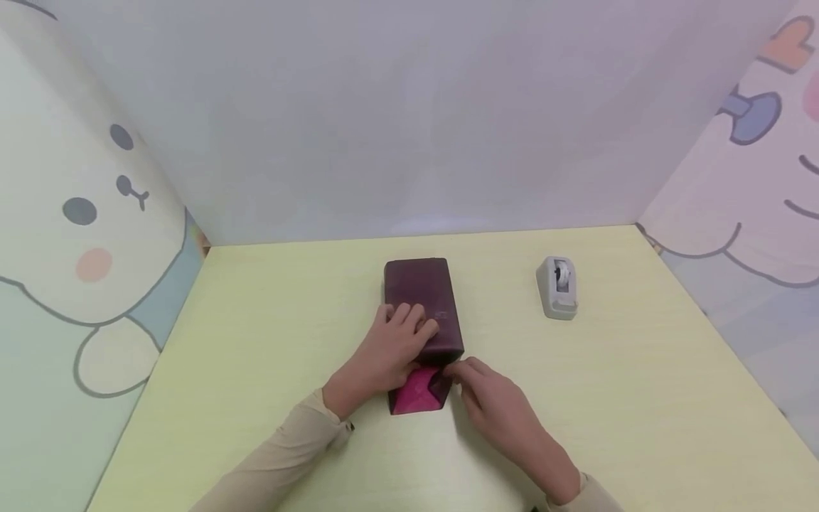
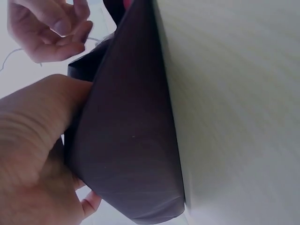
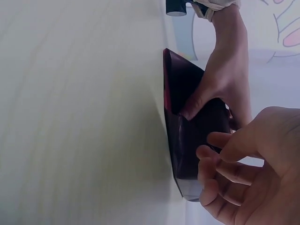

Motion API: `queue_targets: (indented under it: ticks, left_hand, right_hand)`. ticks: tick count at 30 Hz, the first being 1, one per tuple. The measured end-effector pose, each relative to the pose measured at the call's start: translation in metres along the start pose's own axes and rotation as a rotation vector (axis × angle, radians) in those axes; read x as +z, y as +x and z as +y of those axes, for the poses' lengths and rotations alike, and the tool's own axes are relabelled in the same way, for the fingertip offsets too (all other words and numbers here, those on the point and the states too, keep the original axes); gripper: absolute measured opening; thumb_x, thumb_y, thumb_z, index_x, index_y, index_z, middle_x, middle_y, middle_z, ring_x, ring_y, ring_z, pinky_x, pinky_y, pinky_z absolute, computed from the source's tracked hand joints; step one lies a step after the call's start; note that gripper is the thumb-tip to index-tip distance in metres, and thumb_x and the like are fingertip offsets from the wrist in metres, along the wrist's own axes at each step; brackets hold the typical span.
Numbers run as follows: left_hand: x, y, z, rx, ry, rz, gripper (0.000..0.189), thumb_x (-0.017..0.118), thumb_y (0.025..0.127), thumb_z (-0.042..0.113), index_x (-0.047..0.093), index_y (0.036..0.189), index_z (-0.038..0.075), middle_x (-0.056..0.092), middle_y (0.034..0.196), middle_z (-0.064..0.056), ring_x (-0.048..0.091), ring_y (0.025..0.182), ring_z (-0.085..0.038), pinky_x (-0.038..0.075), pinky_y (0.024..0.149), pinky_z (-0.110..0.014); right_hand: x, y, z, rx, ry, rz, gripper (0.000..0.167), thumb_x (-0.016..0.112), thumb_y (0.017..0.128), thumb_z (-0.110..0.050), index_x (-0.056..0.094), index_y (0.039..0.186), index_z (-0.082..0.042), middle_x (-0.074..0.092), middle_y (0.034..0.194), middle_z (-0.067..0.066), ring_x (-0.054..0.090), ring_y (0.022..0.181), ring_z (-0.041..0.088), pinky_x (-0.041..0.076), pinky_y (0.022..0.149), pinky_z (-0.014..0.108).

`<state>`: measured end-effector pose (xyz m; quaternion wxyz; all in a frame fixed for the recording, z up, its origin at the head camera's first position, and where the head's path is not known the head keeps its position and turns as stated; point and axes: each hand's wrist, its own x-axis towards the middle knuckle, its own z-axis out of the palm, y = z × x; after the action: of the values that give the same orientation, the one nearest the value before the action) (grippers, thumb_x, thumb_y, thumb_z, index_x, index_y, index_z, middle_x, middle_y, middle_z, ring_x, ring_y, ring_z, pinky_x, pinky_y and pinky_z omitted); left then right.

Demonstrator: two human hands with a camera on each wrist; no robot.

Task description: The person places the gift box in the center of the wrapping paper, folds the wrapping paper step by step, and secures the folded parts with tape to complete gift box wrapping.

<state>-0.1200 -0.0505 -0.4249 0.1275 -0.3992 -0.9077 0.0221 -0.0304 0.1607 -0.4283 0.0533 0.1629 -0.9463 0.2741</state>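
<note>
A box wrapped in dark maroon paper [image 1: 419, 281] lies on the table, long side pointing away from me. From its near end a paper flap [image 1: 416, 395] sticks out, pink inside face up, with its sides folded inward. My left hand [image 1: 392, 343] grips the box near that end, fingers over the top and thumb down at the end face, as the thumb in the right wrist view [image 3: 194, 103] also shows. At the flap's right corner is my right hand [image 1: 499, 405]. Its fingers are loosely bent beside the paper in the right wrist view, pinching nothing visible.
A grey tape dispenser [image 1: 557, 288] with a roll stands to the right of the box. The pale yellow table [image 1: 288, 299] ends at a plain back wall [image 1: 409, 128], and panels with cartoon animals flank it left and right.
</note>
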Motion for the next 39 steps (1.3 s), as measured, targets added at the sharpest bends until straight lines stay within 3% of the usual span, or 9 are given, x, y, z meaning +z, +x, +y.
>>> queue_targets:
  ticks: [5,12,18,21,25,32,39]
  left_hand:
    - [0.001,-0.001,-0.001,0.017,-0.018,0.028,0.054,0.085,0.084,0.037,0.052,0.122,0.019,0.053,0.112,-0.005,0.049,0.103,-0.025,0.043,0.090,-0.046]
    - [-0.005,-0.005,-0.012,0.034,-0.173,0.006,0.057,0.091,0.078,0.043,0.056,0.118,0.023,0.053,0.112,0.001,0.049,0.103,-0.021,0.041,0.093,-0.044]
    - [-0.009,-0.003,-0.017,0.043,-0.253,-0.055,0.057,0.093,0.077,0.033,0.054,0.118,0.023,0.052,0.115,0.002,0.048,0.108,-0.021,0.042,0.096,-0.044]
    - [-0.009,-0.002,-0.019,0.030,-0.302,-0.057,0.050,0.088,0.082,0.040,0.056,0.117,0.023,0.052,0.113,0.003,0.047,0.105,-0.019,0.040,0.095,-0.043]
    - [-0.010,-0.001,-0.021,0.027,-0.359,-0.024,0.035,0.074,0.094,0.049,0.060,0.113,0.024,0.054,0.108,0.005,0.046,0.099,-0.016,0.037,0.091,-0.039]
    - [-0.007,-0.001,-0.023,0.076,-0.277,0.004,0.028,0.069,0.098,0.048,0.060,0.114,0.026,0.055,0.106,0.007,0.049,0.098,-0.016,0.040,0.089,-0.039]
    - [-0.010,0.005,-0.024,0.208,-0.151,-0.008,0.030,0.070,0.098,0.045,0.061,0.118,0.024,0.061,0.111,0.005,0.057,0.093,-0.018,0.046,0.085,-0.036]
  right_hand:
    - [0.004,0.000,0.001,-0.034,-0.039,0.008,0.028,0.066,0.093,0.003,0.073,0.103,-0.022,0.067,0.103,-0.014,0.059,0.080,0.000,0.053,0.070,0.022]
    - [0.004,0.001,0.000,-0.040,-0.033,-0.030,0.040,0.069,0.095,-0.002,0.070,0.129,-0.023,0.069,0.097,-0.009,0.049,0.070,0.001,0.044,0.061,0.018]
    - [0.004,0.004,-0.002,0.001,-0.099,-0.014,0.028,0.067,0.097,-0.006,0.071,0.119,-0.023,0.068,0.090,-0.009,0.040,0.059,0.002,0.035,0.052,0.019]
    - [0.004,0.005,-0.002,-0.010,-0.122,0.001,0.024,0.068,0.097,-0.007,0.070,0.114,-0.022,0.068,0.091,-0.009,0.040,0.058,0.002,0.035,0.051,0.019]
    - [0.004,0.006,-0.004,-0.022,-0.129,0.001,0.018,0.070,0.097,-0.009,0.069,0.111,-0.021,0.070,0.093,-0.007,0.049,0.062,0.003,0.042,0.055,0.021]
    - [0.004,0.005,-0.002,-0.023,-0.102,0.012,0.024,0.066,0.094,-0.001,0.069,0.107,-0.020,0.075,0.098,-0.009,0.061,0.071,0.004,0.051,0.062,0.023]
    - [0.003,0.006,-0.001,0.018,-0.053,-0.002,0.023,0.065,0.094,0.000,0.071,0.105,-0.020,0.077,0.098,-0.008,0.066,0.078,0.005,0.055,0.068,0.025]
